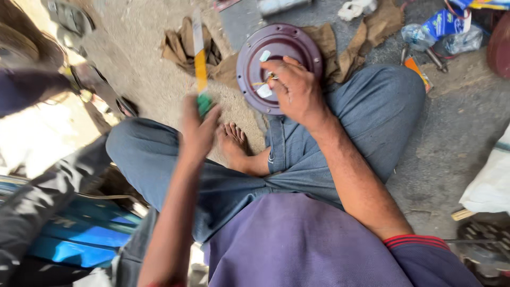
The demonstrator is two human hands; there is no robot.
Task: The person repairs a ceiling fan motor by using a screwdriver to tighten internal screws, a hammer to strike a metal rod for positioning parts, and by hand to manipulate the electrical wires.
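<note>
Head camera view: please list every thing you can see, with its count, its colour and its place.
round disc: one, maroon, on the ground before the knees
long tool: one, yellow with green handle, blurred, left of disc
cloth rags: several, brown, behind tool and disc
plastic packets: a few, blue and clear, top right
white sack: one, right edge
bare foot: one, centre
left hand: grip on the tool handle
right hand: fingers on the disc centre

A round maroon metal cover (pixel 276 53) is propped on the ground against the knee, its ribbed face turned up, with small pale tags and thin wires at its centre. A long yellow-handled tool (pixel 200 64) (green at the grip, blurred) is held upright just beside it.
</note>
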